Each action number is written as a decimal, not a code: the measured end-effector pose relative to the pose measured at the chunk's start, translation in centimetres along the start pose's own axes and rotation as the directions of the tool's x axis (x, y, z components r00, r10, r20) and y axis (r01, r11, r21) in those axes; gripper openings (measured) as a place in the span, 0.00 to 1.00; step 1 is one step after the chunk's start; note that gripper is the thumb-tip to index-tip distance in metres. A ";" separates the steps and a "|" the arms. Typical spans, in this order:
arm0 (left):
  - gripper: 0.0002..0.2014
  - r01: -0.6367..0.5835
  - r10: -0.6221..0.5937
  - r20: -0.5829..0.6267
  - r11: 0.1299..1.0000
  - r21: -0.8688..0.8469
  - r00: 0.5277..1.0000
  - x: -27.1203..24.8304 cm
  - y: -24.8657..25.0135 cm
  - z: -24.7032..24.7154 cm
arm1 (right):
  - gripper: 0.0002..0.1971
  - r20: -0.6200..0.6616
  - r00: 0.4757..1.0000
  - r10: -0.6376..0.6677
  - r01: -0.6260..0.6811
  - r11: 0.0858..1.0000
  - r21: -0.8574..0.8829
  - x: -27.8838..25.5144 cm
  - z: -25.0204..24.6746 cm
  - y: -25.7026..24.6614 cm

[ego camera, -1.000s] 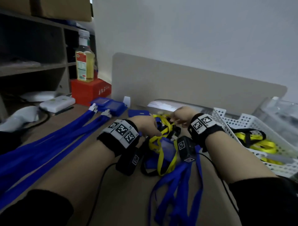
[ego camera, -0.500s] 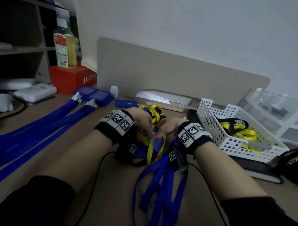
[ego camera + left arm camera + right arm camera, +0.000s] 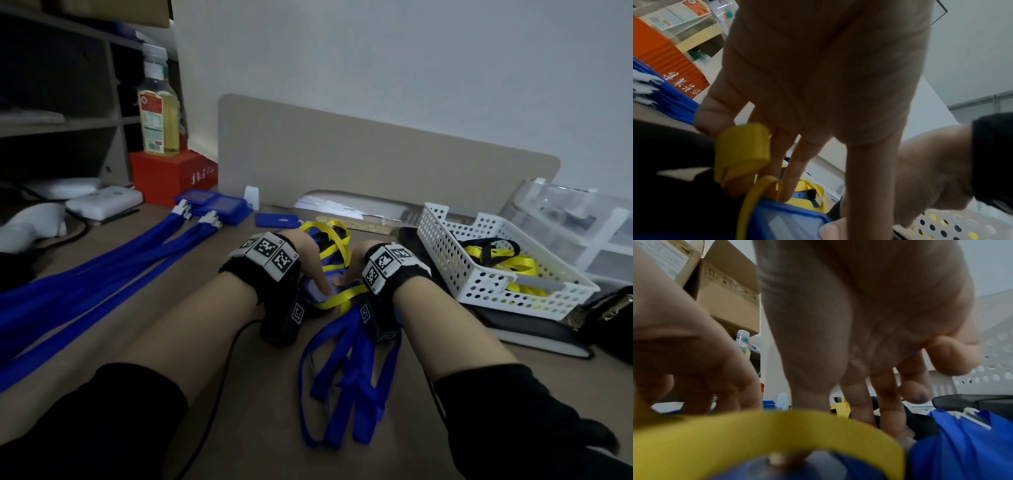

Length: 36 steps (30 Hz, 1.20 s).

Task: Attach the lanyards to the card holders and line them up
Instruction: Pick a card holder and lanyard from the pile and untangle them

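Both hands have dropped from the raised tangle onto the desk, the left hand [image 3: 310,253] and right hand [image 3: 356,255] now pinching a blue card holder [image 3: 317,291] under a yellow lanyard [image 3: 337,298], so clipping looks about to start

Wrist bands hide both hands' fingertips in the head view; the yellow lanyard [image 3: 760,431] blurs up close.

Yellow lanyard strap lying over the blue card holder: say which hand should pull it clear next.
Probably the left hand: the yellow lanyard strap already loops around one of its fingers beside the blue card holder. The right hand only reaches its fingers down behind that strap.
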<state>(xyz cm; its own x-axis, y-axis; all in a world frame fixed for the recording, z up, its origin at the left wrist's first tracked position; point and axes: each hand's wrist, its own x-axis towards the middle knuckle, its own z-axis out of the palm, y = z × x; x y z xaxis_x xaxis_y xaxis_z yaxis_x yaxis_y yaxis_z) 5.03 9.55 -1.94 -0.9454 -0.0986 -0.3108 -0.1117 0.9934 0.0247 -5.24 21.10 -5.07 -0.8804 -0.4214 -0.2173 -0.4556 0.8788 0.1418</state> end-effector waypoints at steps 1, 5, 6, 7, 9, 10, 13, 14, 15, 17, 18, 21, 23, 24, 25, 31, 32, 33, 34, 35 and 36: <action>0.36 0.007 -0.007 0.012 1.000 0.010 1.000 0.1 0.0 0.0 | 0.48 0.007 1.000 0.001 -0.001 1.000 -0.002 0.2 0.2 0.3; 0.30 0.046 -0.048 0.083 0.999 0.022 0.995 0.7 -0.2 -0.1 | 0.34 0.178 0.984 -0.009 -0.024 0.983 0.180 -1.1 -0.7 0.2; 0.29 0.051 -0.053 0.068 0.998 0.025 0.996 0.8 -0.4 -0.1 | 0.32 0.237 0.971 -0.026 -0.041 0.961 0.272 -1.1 -0.9 0.3; 0.29 0.054 -0.055 0.041 0.998 0.024 0.998 0.9 -0.5 -0.1 | 0.33 0.299 0.953 -0.057 -0.061 0.927 0.370 -0.9 -1.0 0.5; 0.32 0.060 -0.060 -0.014 0.998 -0.007 0.998 0.8 -0.9 0.0 | 0.34 0.352 0.930 -0.105 -0.116 0.825 0.554 -1.0 -1.1 1.0; 0.33 0.062 -0.063 -0.028 0.998 -0.028 0.998 0.6 -1.1 -0.1 | 0.31 0.324 0.936 -0.135 -0.109 0.766 0.633 -1.5 -1.2 1.1; 0.36 0.075 -0.080 -0.066 0.994 -0.076 0.995 0.4 -1.9 -0.3 | 0.20 0.017 0.999 -0.034 0.004 0.538 0.843 -2.9 -2.2 1.8; 0.36 0.077 -0.086 -0.088 0.992 -0.101 0.992 0.3 -2.2 -0.3 | 0.15 -0.110 0.994 0.027 0.088 0.422 0.902 -3.0 -2.2 1.9; 0.37 0.083 -0.103 -0.125 0.984 -0.156 0.987 0.3 -2.4 -0.3 | 0.09 -0.186 0.979 0.081 0.158 0.273 0.949 -3.1 -2.2 1.9; 0.40 0.071 -0.157 -0.225 0.935 -0.347 0.962 0.2 -2.6 -0.1 | 0.12 -0.261 0.941 0.217 0.264 0.018 0.964 -2.8 -2.2 1.6; 0.43 0.049 -0.184 -0.279 0.901 -0.431 0.942 0.0 -2.4 -0.1 | 0.17 -0.279 0.920 0.273 0.303 -0.050 0.952 -2.6 -2.0 1.4; 0.50 -0.007 -0.257 -0.341 0.790 -0.613 0.904 0.3 -2.0 0.1 | 0.19 -0.299 0.880 0.368 0.382 -0.177 0.907 -3.0 -2.0 0.3; 0.50 -0.086 -0.278 -0.322 0.622 -0.778 0.905 1.1 -1.7 0.4 | 0.11 -0.253 0.892 0.374 0.369 -0.281 0.886 -3.4 -2.1 -0.4; 0.49 -0.143 -0.275 -0.317 0.508 -0.849 0.908 1.3 -1.6 0.5 | 0.10 -0.228 0.901 0.370 0.351 -0.309 0.884 -3.1 -1.8 -0.6; 0.46 -0.194 -0.280 -0.315 0.387 -0.901 0.907 1.5 -1.4 0.6 | 0.12 -0.212 0.915 0.342 0.327 -0.324 0.888 -2.7 -1.6 -0.7; 0.08 -0.372 -0.289 -0.328 -0.112 -0.922 0.900 0.8 -1.5 -0.3 | 0.16 -0.228 0.943 0.243 0.310 -0.392 0.866 -3.0 0.1 -2.1; 0.04 -0.375 -0.306 -0.328 -0.106 -0.921 0.894 0.6 -1.5 -0.3 | 0.17 -0.252 0.941 0.224 0.325 -0.398 0.858 -3.3 0.3 -2.4; 0.03 -0.388 -0.342 -0.336 -0.094 -0.917 0.878 0.6 -1.5 -0.3 | 0.17 -0.267 0.941 0.208 0.331 -0.397 0.856 -3.3 0.4 -2.5; 0.02 -0.411 -0.382 -0.353 -0.082 -0.908 0.854 0.5 -1.6 -0.4 | 0.17 -0.268 0.944 0.195 0.324 -0.381 0.866 -3.2 0.5 -2.5; 0.02 -0.439 -0.416 -0.376 -0.063 -0.896 0.828 0.5 -1.8 -0.5 | 0.17 -0.263 0.948 0.179 0.311 -0.360 0.880 -3.3 0.5 -2.4; 0.01 -0.470 -0.446 -0.404 -0.044 -0.881 0.799 0.4 -2.0 -0.7 | 0.18 -0.255 0.954 0.160 0.297 -0.352 0.888 -3.4 0.5 -2.3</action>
<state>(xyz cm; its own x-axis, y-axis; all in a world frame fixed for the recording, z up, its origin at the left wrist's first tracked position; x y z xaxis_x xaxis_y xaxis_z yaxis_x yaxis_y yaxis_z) 4.64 7.53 -1.43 -0.8289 -0.5454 0.1247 0.1796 -0.0484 0.9825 -1.11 20.62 -5.11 -0.9458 -0.3188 0.0621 0.0155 -0.2355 -0.9718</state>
